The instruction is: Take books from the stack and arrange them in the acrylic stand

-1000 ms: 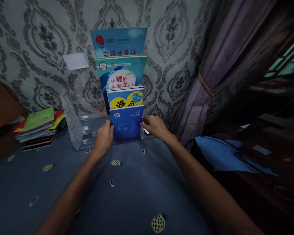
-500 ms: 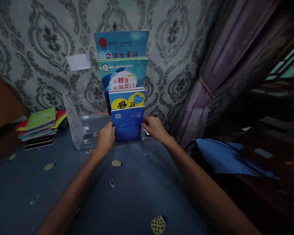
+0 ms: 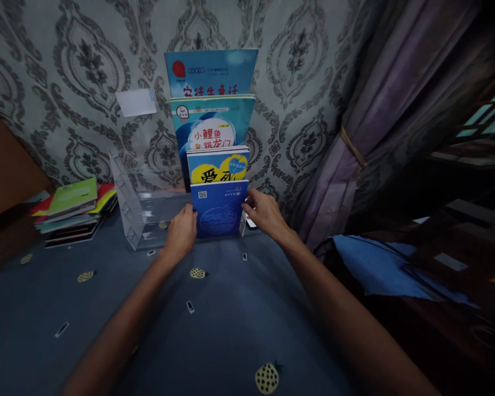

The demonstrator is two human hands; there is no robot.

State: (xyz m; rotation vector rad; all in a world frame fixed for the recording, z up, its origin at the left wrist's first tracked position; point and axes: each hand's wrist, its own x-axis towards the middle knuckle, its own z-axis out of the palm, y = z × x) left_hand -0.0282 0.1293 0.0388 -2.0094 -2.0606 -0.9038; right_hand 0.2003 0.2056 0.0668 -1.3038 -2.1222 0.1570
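Largest of all, we face a wall (image 3: 299, 60) papered in grey damask, above a counter (image 3: 214, 346) whose blue-grey covering carries yellow pineapples. To our right hangs a purple curtain (image 3: 332, 181), tied with a cord. On the counter we see a clear rack (image 3: 127, 206), with a blue cloth (image 3: 375, 269) well apart on its right and a stack of books (image 3: 72, 203) near its left side.

Books overlap in the rack's right half. The rear light-blue book (image 3: 214, 69) reads 安徒生童话, its characters cut off below by the teal book (image 3: 243, 113), which reads 小鲤鱼跳龙门. On the yellow-and-blue book (image 3: 218, 168) we make out 爱. In front stands the dark-blue book (image 3: 219, 209), nearly upright, with pale fine print too small to read and a QR code.

Our left hand's (image 3: 182, 231) grip pinches its left edge; our right hand's (image 3: 266, 213) grip pinches the right. A white card (image 3: 136, 103) shows above the rack's left half.
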